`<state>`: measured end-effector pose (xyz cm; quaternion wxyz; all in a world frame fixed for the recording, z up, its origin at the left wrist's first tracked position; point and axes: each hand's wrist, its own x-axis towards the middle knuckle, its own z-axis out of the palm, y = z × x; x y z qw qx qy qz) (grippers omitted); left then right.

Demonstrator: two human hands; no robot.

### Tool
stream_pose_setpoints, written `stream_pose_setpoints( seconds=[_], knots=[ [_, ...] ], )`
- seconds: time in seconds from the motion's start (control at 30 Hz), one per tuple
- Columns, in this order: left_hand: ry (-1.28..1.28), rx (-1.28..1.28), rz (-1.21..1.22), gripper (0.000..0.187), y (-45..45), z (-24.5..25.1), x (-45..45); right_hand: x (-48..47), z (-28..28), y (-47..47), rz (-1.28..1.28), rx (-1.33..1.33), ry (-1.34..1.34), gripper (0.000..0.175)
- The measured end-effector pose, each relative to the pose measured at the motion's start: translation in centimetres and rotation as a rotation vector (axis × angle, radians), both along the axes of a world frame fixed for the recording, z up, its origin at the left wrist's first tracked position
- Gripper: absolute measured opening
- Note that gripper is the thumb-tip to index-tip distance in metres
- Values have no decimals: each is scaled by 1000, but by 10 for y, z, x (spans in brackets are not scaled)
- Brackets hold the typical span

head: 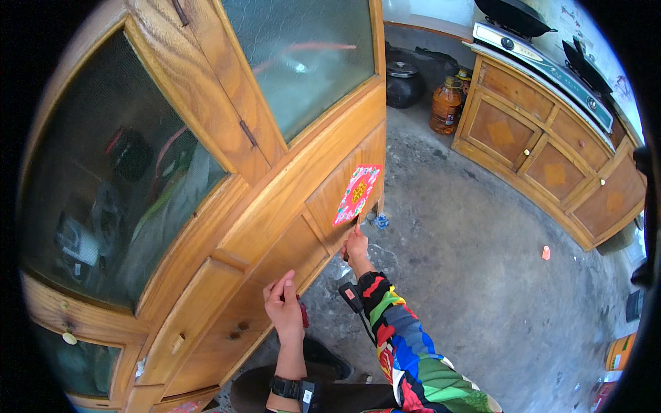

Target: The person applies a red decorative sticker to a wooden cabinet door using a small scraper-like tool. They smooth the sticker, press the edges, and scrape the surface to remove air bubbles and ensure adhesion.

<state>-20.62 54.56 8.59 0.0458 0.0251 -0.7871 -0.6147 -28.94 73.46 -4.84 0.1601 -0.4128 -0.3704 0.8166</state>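
My right hand grips a dark-handled tool, its dark end reaching the lower corner of a pink-red paper decoration. The paper, with a flowered border and gold middle, is stuck to the lower panel of a wooden cabinet. What kind of tool it is cannot be made out. Closer to me, my left hand is raised beside the cabinet's panel edge, thumb and fingers drawn together. A dark red piece shows between its fingers and past its side, mostly hidden by the hand.
Across the concrete floor stands a low wooden cupboard with a gas stove on top. An oil jug and a dark lidded pot sit near it. A yellow bucket is at the right.
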Motion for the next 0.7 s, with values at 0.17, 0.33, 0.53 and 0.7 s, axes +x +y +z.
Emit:
stream_pose_setpoints(
  seconds=[0.17, 0.33, 0.53, 0.7],
  knots=[
    [1, -54, 2, 20, 1, -5, -2, 0, -17, 0, 134, 163, -42, 32],
    [14, -46, -15, 21, 1, -4, -1, -15, -33, 5, 35, 136, -59, 39],
    [10, -100, -8, 21, -1, -5, -2, -22, -66, -1, 38, 245, -241, 60],
    [10, -46, -7, 20, -1, -6, -2, -29, -101, -12, -142, 452, -45, 64]
  ],
)
